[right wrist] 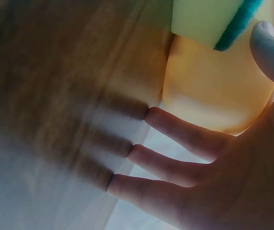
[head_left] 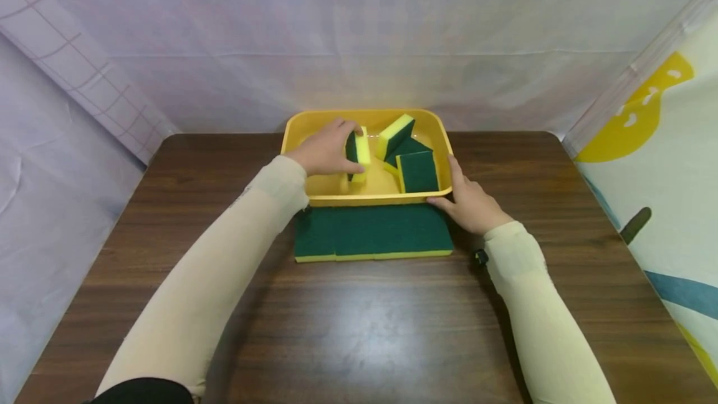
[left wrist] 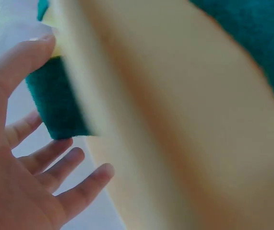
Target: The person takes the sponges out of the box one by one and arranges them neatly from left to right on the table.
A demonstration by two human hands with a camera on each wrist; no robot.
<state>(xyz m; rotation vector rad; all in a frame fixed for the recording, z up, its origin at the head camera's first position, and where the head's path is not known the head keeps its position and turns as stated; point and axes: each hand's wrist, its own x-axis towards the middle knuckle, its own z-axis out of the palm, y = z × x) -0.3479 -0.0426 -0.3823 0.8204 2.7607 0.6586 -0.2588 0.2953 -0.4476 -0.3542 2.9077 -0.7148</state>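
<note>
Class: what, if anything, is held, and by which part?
The left hand holds a sponge by its near and far edges; the right hand merely touches the tray.

From my remote seat I saw a dark wood-grain table (head_left: 185, 192) with a pale glare. Near its far edge sat a yellow tray (head_left: 367, 200); just in front, sponges (head_left: 373, 232) lay flat in a row, green side up.

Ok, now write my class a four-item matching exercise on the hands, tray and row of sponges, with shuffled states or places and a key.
1. Left hand
2. Right hand
3. Tray
4. Row of sponges

A. Lies green side up
B. Pinches one sponge
C. Contains several loose sponges
D. Touches the tray's near right corner

Pairs: 1-B, 2-D, 3-C, 4-A
</note>
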